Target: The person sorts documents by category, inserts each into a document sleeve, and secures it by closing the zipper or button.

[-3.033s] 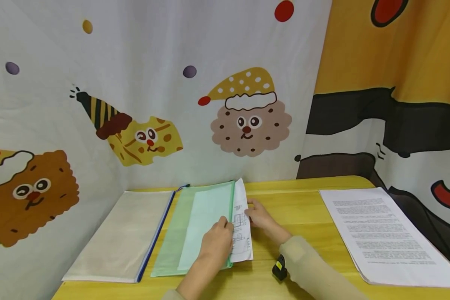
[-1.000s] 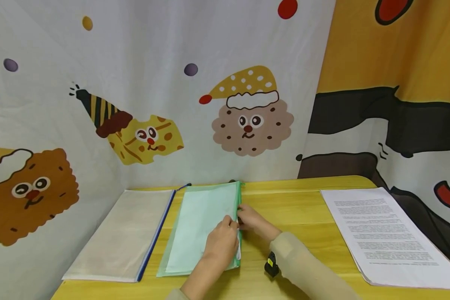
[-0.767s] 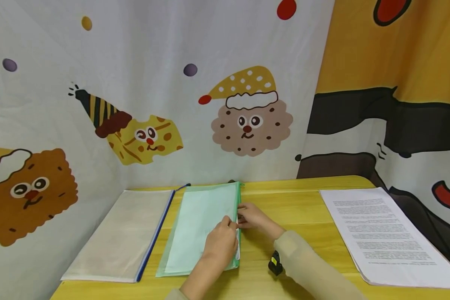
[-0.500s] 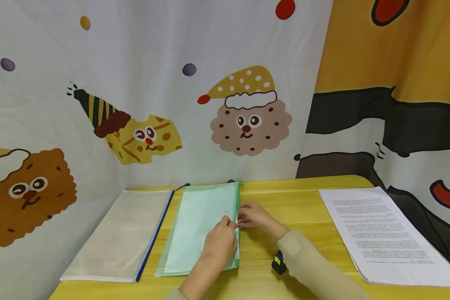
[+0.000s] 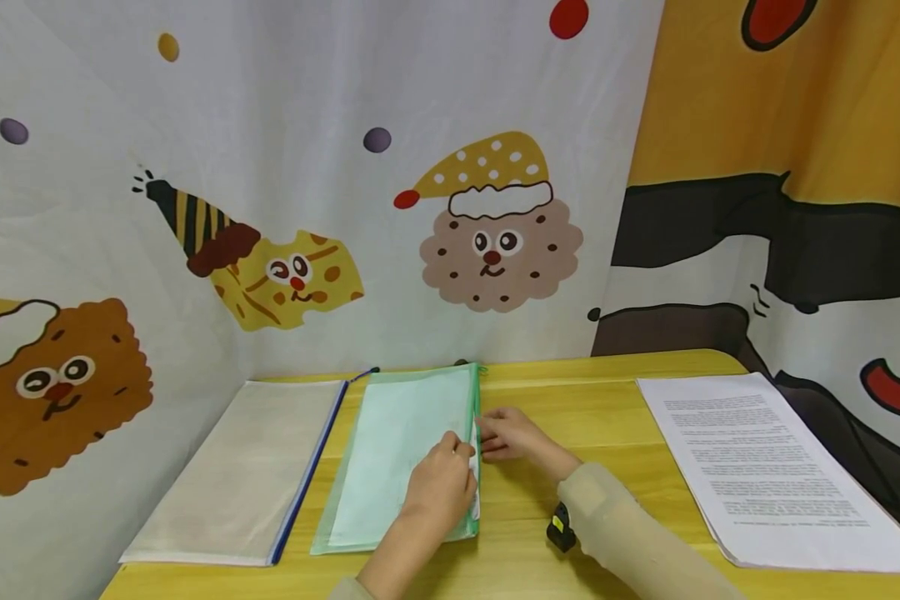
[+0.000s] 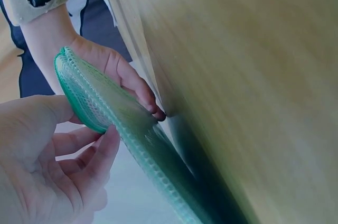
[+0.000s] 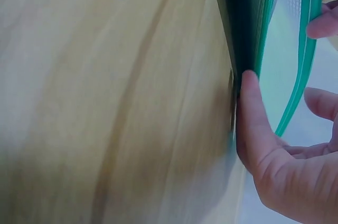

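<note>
A green mesh zip bag (image 5: 412, 417) lies on the table with white papers (image 5: 476, 493) inside it, a sliver of them showing at its right-hand opening. My left hand (image 5: 441, 482) pinches the upper lip of that opening between thumb and fingers. In the left wrist view the green edge (image 6: 87, 94) stands lifted off the lower side. My right hand (image 5: 516, 435) is at the same opening. Its fingers (image 7: 252, 102) reach along the lower green edge and touch it, while the thumb stands apart. How far the papers reach inside is partly hidden.
Left of the green bag lies a pale zip bag (image 5: 232, 475) with a blue zip edge. A stack of printed sheets (image 5: 765, 467) lies on the right of the yellow wooden table (image 5: 577, 392). Behind hangs a cartoon-printed curtain (image 5: 307, 150).
Three seconds ago the drawn-on papers stuck out of the bag and my right hand held their edge. Now they are almost wholly inside, and the right thumb has come away from them.
</note>
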`<state>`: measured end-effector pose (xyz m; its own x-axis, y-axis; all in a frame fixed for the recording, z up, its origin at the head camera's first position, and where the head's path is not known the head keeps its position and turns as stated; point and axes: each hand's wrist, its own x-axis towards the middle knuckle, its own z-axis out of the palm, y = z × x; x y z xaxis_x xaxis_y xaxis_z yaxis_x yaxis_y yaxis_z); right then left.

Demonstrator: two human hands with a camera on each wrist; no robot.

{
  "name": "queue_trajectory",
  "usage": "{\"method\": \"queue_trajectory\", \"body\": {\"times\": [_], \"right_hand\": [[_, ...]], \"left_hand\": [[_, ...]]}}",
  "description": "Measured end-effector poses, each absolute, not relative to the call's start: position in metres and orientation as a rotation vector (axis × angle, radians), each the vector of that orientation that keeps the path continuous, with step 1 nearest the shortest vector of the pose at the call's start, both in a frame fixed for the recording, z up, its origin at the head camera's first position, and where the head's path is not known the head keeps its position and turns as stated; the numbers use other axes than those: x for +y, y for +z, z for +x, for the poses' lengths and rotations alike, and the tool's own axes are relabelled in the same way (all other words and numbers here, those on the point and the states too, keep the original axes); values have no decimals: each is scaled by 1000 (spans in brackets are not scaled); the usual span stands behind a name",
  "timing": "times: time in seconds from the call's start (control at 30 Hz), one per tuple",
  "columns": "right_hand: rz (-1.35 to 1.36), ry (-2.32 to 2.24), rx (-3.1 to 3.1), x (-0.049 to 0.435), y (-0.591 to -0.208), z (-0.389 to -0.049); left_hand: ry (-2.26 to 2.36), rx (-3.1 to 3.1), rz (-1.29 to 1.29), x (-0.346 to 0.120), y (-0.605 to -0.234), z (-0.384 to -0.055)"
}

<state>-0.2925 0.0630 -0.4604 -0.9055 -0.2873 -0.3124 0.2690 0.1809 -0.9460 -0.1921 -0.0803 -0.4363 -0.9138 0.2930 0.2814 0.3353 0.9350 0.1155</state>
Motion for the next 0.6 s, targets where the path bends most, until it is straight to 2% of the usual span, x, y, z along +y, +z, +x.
{"method": "queue_trajectory", "body": {"times": [0.6], "right_hand": [[-57, -1753, 2075, 54, -467, -292]], "left_hand": [[-311, -2877, -535, -84, -432, -195]]}}
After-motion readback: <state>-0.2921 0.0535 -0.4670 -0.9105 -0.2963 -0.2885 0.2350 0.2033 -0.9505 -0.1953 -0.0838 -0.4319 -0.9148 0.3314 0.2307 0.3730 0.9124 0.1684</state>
